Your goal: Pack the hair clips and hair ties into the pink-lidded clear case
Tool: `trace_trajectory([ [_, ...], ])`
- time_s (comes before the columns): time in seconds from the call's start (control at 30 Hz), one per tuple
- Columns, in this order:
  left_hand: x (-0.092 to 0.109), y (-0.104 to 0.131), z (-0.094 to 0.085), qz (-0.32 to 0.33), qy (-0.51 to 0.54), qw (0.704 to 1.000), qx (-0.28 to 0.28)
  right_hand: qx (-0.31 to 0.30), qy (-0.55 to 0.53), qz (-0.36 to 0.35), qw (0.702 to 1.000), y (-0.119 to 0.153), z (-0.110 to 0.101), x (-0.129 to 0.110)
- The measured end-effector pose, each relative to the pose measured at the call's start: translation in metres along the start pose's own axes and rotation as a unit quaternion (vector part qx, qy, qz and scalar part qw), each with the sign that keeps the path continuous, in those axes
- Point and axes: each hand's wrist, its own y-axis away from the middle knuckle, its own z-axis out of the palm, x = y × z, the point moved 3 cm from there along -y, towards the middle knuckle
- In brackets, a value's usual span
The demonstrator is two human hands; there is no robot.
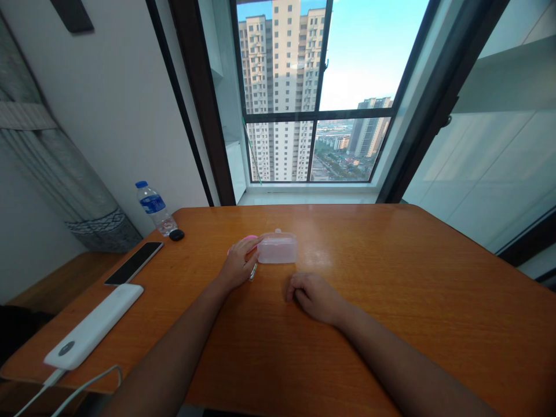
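The box (278,250) is set on the table (391,260), just to the right of the left hand (238,265), whose fingertips are laid over or against its left end. Ahead of the right hand (313,296) and slightly to its left, the box is separated from it by a narrow strip of wood. The right hand's fingers are curled inward, so its palm is hidden. The left hand's fingers are extended and partly bent; whether anything is gripped by them cannot be told. A pink item (250,238) is mostly covered by that hand, and its shape cannot be made out. A small metal item (253,272) is only partly shown beneath the fingers. The box's contents are blurred by its cloudy walls. Both forearms are cut off at the lower edge, as are the white cables (87,382).
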Motion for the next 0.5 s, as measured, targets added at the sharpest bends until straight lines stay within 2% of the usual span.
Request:
trace_trajectory([
  [0.13,0.002,0.001,0.001,-0.007,0.0,1.0,-0.021,0.002,-0.002,0.003,1.0,0.0,0.001,0.001],
  [0.3,0.007,0.001,0.004,0.04,-0.017,0.998,-0.045,0.007,-0.007,-0.002,1.0,0.001,0.002,0.003],
  [0.4,0.002,-0.001,-0.003,0.042,-0.062,0.996,-0.038,0.025,-0.016,-0.019,0.999,0.002,0.0,0.001],
  [0.5,-0.011,-0.002,-0.018,-0.011,-0.11,0.994,-0.024,0.084,-0.014,-0.042,0.996,0.002,-0.007,-0.003],
])
